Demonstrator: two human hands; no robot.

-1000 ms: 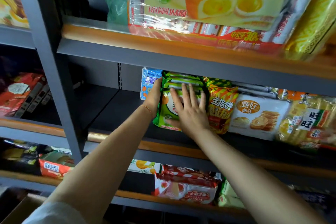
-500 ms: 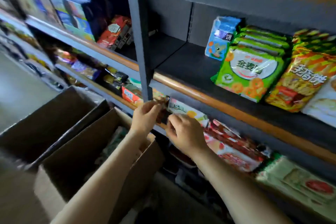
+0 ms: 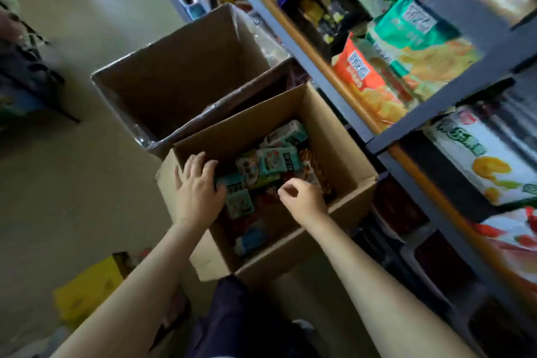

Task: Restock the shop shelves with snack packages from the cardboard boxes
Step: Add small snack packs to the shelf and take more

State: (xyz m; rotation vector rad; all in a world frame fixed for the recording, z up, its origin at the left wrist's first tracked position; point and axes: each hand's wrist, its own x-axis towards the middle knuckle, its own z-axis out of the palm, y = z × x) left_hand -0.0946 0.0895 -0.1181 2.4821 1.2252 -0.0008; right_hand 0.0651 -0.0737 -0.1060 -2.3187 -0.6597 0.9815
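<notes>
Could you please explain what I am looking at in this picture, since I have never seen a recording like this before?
There is no robot here. A person wears a camera on the head, so the one picture looks forward and down along both bare arms. The left hand reaches into the near cardboard box on the floor, fingers fairly straight, resting on the small snack packets inside. The right hand hangs over the same box with fingers loosely curled; it seems to hold nothing, though the picture is blurred. Behind it stands a second cardboard box, open, whose inside looks bare from here. To the right run the shop shelves, already carrying bags such as an orange snack bag and a green snack bag. A yellow object lies on the floor at lower left.
</notes>
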